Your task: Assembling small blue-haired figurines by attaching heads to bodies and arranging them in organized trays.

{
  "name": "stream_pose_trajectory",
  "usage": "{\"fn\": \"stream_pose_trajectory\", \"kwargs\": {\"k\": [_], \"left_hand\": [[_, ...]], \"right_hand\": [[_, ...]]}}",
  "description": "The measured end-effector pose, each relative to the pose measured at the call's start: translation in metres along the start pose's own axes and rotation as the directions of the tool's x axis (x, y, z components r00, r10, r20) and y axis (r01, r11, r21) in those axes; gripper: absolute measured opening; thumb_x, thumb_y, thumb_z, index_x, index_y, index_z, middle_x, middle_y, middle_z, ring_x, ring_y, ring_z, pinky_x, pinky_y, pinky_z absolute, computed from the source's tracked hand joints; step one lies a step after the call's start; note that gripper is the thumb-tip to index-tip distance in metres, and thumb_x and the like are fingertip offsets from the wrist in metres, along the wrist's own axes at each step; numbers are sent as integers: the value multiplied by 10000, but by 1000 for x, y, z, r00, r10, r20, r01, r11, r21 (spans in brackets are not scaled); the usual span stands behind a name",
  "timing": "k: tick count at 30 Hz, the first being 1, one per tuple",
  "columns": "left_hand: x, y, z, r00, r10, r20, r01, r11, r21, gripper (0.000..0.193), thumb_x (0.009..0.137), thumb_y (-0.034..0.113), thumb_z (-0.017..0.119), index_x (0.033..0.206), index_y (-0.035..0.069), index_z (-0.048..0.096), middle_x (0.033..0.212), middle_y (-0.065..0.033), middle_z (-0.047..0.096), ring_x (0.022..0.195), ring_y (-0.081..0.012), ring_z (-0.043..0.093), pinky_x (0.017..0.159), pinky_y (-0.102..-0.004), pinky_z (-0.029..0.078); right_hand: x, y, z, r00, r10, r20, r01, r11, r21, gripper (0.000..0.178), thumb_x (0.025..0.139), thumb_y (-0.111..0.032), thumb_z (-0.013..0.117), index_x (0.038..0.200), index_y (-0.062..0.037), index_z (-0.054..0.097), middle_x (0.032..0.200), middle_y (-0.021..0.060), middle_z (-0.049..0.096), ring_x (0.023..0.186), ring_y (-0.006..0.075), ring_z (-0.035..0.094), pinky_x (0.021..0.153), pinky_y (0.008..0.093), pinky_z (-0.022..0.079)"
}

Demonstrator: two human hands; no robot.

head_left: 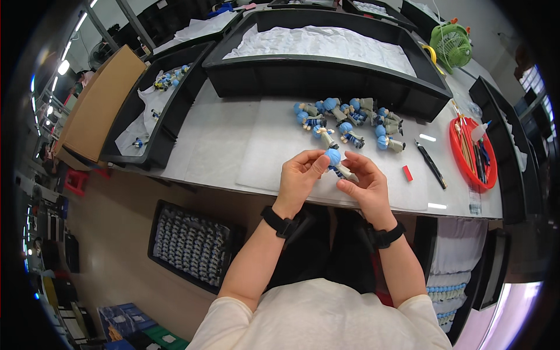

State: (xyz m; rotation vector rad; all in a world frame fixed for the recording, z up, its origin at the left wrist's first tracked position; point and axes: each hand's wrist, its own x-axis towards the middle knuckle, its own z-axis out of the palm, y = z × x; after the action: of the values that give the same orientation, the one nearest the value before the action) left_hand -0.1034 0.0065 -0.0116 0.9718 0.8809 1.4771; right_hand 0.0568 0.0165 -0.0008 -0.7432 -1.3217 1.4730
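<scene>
A small figurine (333,156) with blue hair and a pale lower body is held above the near edge of the table. My left hand (298,179) pinches it at the head between thumb and fingers. Curled round its lower end are the thumb and fingers of my right hand (368,185); the exact contact there is partly hidden. Just beyond my hands lies a loose group of similar blue-haired figurines (351,133), several on their sides, on a white sheet (262,157).
A large black tray (326,79) lined with white paper stands behind the figurines. Another black tray (157,146) is at left. On the right are a red eraser-like block (407,173), a black pen-like tool (430,164) and a red dish (492,175) of brushes. A filled crate (192,245) sits below.
</scene>
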Motion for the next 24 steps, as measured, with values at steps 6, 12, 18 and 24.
{"fn": "stream_pose_trajectory", "kwargs": {"k": [6,12,18,24], "left_hand": [[0,3,4,1000,-30,2,30,996,-82,256,843,194,600,1024,13,591,841,-3,604,729,-48,513,651,-184,417],[0,4,5,1000,7,-15,-6,999,35,214,835,165,609,989,19,583,845,-10,601,743,-61,527,671,-199,432],[0,1,3,999,-13,-36,13,1000,-1,229,818,150,630,989,9,568,834,-21,597,731,-67,532,661,-194,435],[-2,8,6,999,-28,23,27,998,52,254,812,101,627,1033,5,547,873,-20,582,775,-67,537,684,-190,441]], "right_hand": [[-7,8,4,997,-62,-54,59,997,-56,529,660,-13,742,1134,-15,507,1036,40,508,939,111,492,745,225,462],[-6,11,4,987,-141,-73,130,981,-141,521,649,-8,747,1114,-8,511,1058,43,504,934,106,495,728,216,465],[-6,11,5,993,-78,-87,76,997,-35,509,691,-12,719,1142,2,483,1109,66,505,997,129,502,754,227,469],[-6,7,5,991,-115,-72,114,993,-14,408,786,-5,623,1164,12,470,1086,78,523,970,129,520,787,240,464]]}}
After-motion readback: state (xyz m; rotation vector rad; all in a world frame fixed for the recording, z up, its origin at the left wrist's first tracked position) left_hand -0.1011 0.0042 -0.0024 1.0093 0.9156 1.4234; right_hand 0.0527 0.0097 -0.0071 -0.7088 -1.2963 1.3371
